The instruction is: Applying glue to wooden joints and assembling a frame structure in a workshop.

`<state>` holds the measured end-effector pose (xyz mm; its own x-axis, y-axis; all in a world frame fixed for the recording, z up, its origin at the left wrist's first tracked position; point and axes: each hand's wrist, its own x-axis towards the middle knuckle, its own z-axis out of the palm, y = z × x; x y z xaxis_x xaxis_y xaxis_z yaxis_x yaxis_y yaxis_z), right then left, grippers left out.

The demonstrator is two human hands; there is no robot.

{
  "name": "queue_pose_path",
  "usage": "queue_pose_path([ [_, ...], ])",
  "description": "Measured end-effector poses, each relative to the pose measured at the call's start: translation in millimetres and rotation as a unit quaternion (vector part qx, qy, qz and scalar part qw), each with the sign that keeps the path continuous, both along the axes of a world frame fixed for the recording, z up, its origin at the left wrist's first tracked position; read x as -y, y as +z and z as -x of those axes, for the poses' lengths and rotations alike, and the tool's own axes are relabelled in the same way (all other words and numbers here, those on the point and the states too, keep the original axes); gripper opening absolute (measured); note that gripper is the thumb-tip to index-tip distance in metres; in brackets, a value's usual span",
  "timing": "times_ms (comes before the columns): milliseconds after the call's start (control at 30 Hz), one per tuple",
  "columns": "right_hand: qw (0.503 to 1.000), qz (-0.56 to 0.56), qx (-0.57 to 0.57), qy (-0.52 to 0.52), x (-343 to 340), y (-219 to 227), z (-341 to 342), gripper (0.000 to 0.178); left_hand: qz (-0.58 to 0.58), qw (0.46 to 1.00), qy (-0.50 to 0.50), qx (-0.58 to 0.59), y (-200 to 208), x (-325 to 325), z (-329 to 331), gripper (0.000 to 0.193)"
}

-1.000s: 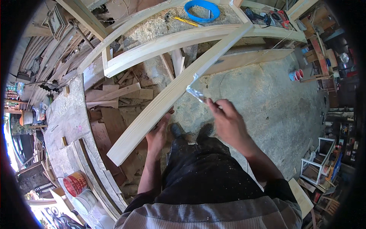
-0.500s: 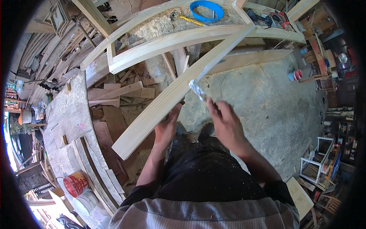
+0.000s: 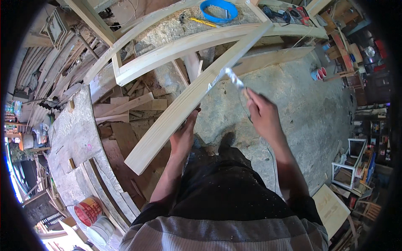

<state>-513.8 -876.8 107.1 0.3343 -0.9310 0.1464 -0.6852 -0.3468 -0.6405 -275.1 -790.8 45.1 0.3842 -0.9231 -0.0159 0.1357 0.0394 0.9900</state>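
The gray floor (image 3: 301, 113) is spreading out under everything. A big curved wooden frame (image 3: 182, 47) is sitting across the top, with sawdust lying between its rails. A worn table (image 3: 79, 125) is standing on the left side. The long pale board (image 3: 178, 112) is slanting across the middle, with its near end hanging out low on the left and its far end reaching up over the front rail of the curved frame. A thinner plank (image 3: 272, 59) is standing on its edge below that frame. A red bucket (image 3: 87, 211) and a white bucket (image 3: 101, 231) are sitting side by side on the table. A blue ring (image 3: 215, 19) is lying inside the curved frame.

The left hand (image 3: 183, 136) is holding up the long pale board from below. Its thumb is showing at the edge, but the other fingers are hiding, so I cannot tell how tightly they are closing. The right hand (image 3: 264, 113) is pinching a small tool (image 3: 235, 78), its fingers closing around the handle. White stuff is covering the tool's end, which is pointing at the board's edge; I cannot tell if they are touching. A yellow stick-like thing (image 3: 204, 21) is lying near the blue ring. A white smear (image 3: 215, 79) is shining on the board's edge.
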Motion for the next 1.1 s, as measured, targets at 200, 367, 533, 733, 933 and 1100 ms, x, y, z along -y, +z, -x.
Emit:
queue_pose_path([
  [200, 0.992, 0.047, -0.078, 0.085, -8, -2, -10, 0.040, -0.042, 0.999, -0.024, 0.009, -6, 4, -8, 0.025],
  [367, 0.994, 0.023, 0.037, 0.098, -52, -5, -36, 0.045, -0.006, 0.999, -0.037, 0.016, -11, 5, -11, 0.025],
  [533, 0.987, 0.087, -0.052, 0.124, -89, 14, -59, 0.056, -0.006, 0.997, -0.016, 0.070, -18, 11, -16, 0.028],
  [733, 0.991, 0.072, -0.108, 0.022, -34, 39, -43, 0.048, -0.027, 0.995, -0.060, 0.071, -10, 9, -21, 0.031],
  [933, 0.992, 0.003, -0.068, 0.103, -69, 33, -57, 0.039, -0.018, 0.997, -0.047, 0.057, -5, 9, -18, 0.031],
  [1100, 0.992, -0.001, -0.038, 0.122, -109, 34, -77, 0.048, -0.029, 0.998, -0.031, 0.048, -10, 9, -17, 0.033],
])
